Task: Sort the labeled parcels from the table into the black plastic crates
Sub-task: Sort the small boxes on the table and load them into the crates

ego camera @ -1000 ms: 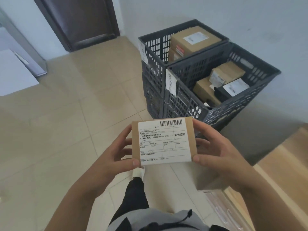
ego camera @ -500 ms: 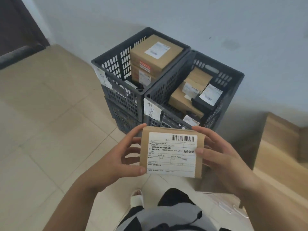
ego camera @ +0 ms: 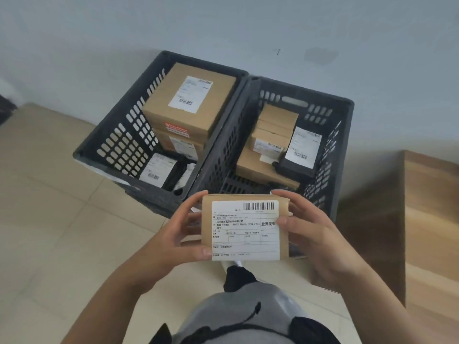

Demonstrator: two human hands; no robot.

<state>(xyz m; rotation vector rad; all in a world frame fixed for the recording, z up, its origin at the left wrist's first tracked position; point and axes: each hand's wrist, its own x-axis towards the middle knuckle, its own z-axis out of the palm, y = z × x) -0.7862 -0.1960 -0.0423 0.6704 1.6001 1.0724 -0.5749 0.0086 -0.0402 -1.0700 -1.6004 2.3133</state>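
You hold a small brown parcel (ego camera: 244, 228) between both hands, its white label facing up: your left hand (ego camera: 182, 238) pinches its left edge with thumb and curled fingers, and your right hand (ego camera: 314, 234) grips the right edge the same way. It sits in the air just in front of two black crates (ego camera: 119, 145) standing side by side on the floor, each already holding labelled parcels, with a wooden desk (ego camera: 432, 219) to your right.
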